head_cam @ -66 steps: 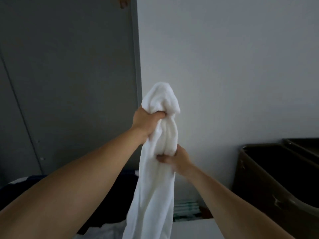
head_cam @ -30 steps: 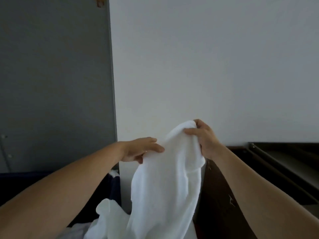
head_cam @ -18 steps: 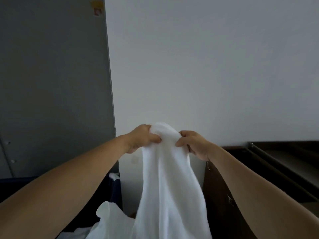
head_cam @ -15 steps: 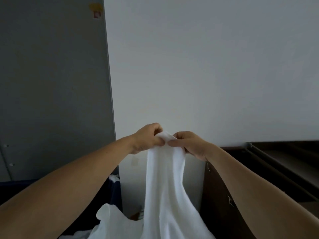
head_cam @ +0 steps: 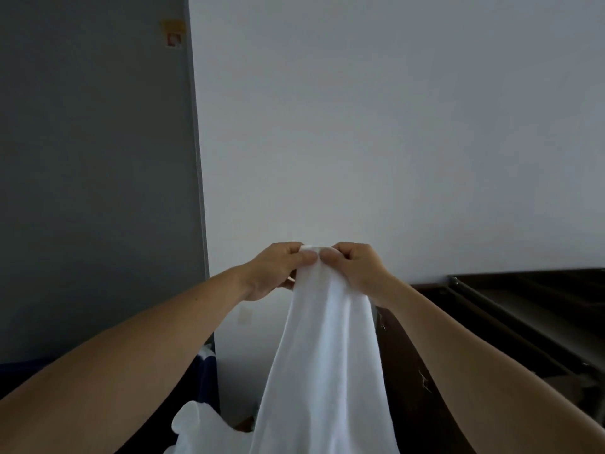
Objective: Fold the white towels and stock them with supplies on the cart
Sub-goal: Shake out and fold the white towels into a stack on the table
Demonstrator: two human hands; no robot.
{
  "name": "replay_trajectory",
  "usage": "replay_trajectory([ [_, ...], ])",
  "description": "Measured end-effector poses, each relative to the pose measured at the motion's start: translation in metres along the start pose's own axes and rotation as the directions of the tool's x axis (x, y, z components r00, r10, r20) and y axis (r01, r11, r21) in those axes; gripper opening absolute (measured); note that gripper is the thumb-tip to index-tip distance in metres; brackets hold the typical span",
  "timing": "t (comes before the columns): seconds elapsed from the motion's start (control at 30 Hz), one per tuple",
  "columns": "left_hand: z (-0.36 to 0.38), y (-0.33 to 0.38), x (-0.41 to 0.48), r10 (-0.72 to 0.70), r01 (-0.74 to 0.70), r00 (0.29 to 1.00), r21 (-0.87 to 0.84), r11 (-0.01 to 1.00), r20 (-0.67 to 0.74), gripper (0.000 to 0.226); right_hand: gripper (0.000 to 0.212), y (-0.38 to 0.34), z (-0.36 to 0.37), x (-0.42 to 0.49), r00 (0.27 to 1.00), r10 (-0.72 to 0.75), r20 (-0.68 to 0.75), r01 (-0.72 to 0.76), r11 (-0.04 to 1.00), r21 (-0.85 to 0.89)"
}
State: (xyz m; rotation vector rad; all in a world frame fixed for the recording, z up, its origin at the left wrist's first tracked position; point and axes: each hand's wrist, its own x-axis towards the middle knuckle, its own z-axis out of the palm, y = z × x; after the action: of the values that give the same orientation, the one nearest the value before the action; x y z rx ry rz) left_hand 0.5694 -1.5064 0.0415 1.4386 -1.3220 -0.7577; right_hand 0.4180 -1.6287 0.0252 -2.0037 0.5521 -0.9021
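Head view: since 1 second ago the 2 hands have come together, and the bunched cloth now hangs in 1 long drape. The left hand and right hand each pinch the top edge of the white towel, thumb tips side by side. I judge an edge is found, so spreading can begin; nothing is folded yet. Dark bins, possibly the cart, stand at the towel's 3 o'clock. A loose white cloth at 7 o'clock lies just beside the drape and could snag.
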Motion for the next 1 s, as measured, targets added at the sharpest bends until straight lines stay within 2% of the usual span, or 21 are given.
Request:
replay_trajectory([
  [0.1, 0.002, 0.005, -0.001, 0.055, -0.058, 0.995, -0.025, 0.998, -0.085, 0.023, 0.016, -0.002, -0.001, -0.002, 1.0, -0.012, 0.023, 0.011, 0.999, 0.033],
  [0.2, -0.014, 0.016, 0.007, 0.119, -0.144, 0.941, -0.055, 0.988, -0.317, 0.021, 0.011, 0.01, -0.009, -0.009, 0.99, 0.059, 0.127, -0.073, 0.991, 0.109],
  [0.27, -0.033, 0.028, 0.013, 0.146, -0.208, 0.841, -0.061, 0.976, -0.521, 0.025, 0.025, 0.028, -0.015, -0.017, 0.974, 0.15, 0.172, -0.17, 0.979, 0.111],
  [0.3, -0.045, 0.033, 0.015, 0.155, -0.205, 0.773, -0.011, 0.979, -0.616, 0.027, 0.031, 0.039, -0.02, -0.023, 0.964, 0.194, 0.183, -0.217, 0.969, 0.12],
  [0.4, -0.09, 0.036, 0.012, 0.148, -0.041, 0.549, 0.15, 0.988, -0.823, 0.031, 0.042, 0.066, -0.038, -0.041, 0.939, 0.292, 0.182, -0.324, 0.927, 0.186],
  [0.47, -0.113, 0.028, 0.003, 0.13, 0.114, 0.448, 0.2, 0.973, -0.885, 0.032, 0.041, 0.071, -0.052, -0.043, 0.94, 0.309, 0.144, -0.335, 0.915, 0.225],
  [0.5, -0.115, 0.023, -0.003, 0.137, 0.206, 0.458, 0.255, 0.945, -0.879, 0.031, 0.035, 0.066, -0.057, -0.039, 0.947, 0.299, 0.115, -0.319, 0.916, 0.242],
  [0.53, -0.112, 0.018, -0.006, 0.147, 0.283, 0.53, 0.337, 0.898, -0.835, 0.028, 0.028, 0.058, -0.06, -0.033, 0.957, 0.279, 0.077, -0.29, 0.922, 0.257],
  [0.57, -0.102, 0.013, -0.008, 0.138, 0.296, 0.649, 0.416, 0.86, -0.748, 0.025, 0.022, 0.047, -0.061, -0.025, 0.969, 0.246, 0.038, -0.247, 0.935, 0.256],
  [0.63, -0.07, 0.009, -0.01, 0.078, 0.161, 0.878, 0.443, 0.882, -0.473, 0.025, 0.017, 0.022, -0.055, -0.007, 0.989, 0.146, -0.007, -0.142, 0.973, 0.184],
  [0.67, -0.052, 0.009, -0.01, 0.058, 0.087, 0.939, 0.397, 0.914, -0.34, 0.025, 0.016, 0.01, -0.049, 0.0, 0.996, 0.093, 0.0, -0.092, 0.987, 0.134],
  [0.73, -0.022, 0.014, -0.007, 0.046, -0.001, 0.985, 0.259, 0.966, -0.168, 0.016, 0.012, -0.008, -0.036, 0.007, 0.998, 0.017, 0.064, -0.022, 0.998, 0.064],
  [0.77, -0.012, 0.019, -0.007, 0.028, -0.012, 0.995, 0.161, 0.987, -0.096, 0.02, 0.01, -0.013, -0.031, 0.008, 0.994, -0.004, 0.105, -0.001, 0.999, 0.046],
  [0.83, -0.001, 0.024, -0.006, -0.049, 0.053, 0.994, -0.037, 0.998, 0.098, 0.041, 0.009, -0.018, -0.025, 0.006, 0.988, -0.029, 0.151, 0.025, 0.999, 0.03],
  [0.9, 0.003, 0.027, -0.008, -0.106, 0.12, 0.963, -0.039, 0.992, 0.248, 0.04, 0.01, -0.02, -0.026, 0.002, 0.987, -0.036, 0.157, 0.026, 0.998, 0.061],
  [0.93, 0.004, 0.027, -0.008, -0.124, 0.132, 0.958, -0.015, 0.991, 0.258, 0.038, 0.012, -0.021, -0.026, 0.0, 0.986, -0.04, 0.163, 0.027, 0.996, 0.081],
  [1.0, 0.008, 0.03, -0.007, -0.113, 0.103, 0.976, 0.061, 0.993, 0.189, 0.035, 0.022, -0.019, -0.029, -0.005, 0.983, -0.051, 0.178, 0.03, 0.993, 0.115],
])
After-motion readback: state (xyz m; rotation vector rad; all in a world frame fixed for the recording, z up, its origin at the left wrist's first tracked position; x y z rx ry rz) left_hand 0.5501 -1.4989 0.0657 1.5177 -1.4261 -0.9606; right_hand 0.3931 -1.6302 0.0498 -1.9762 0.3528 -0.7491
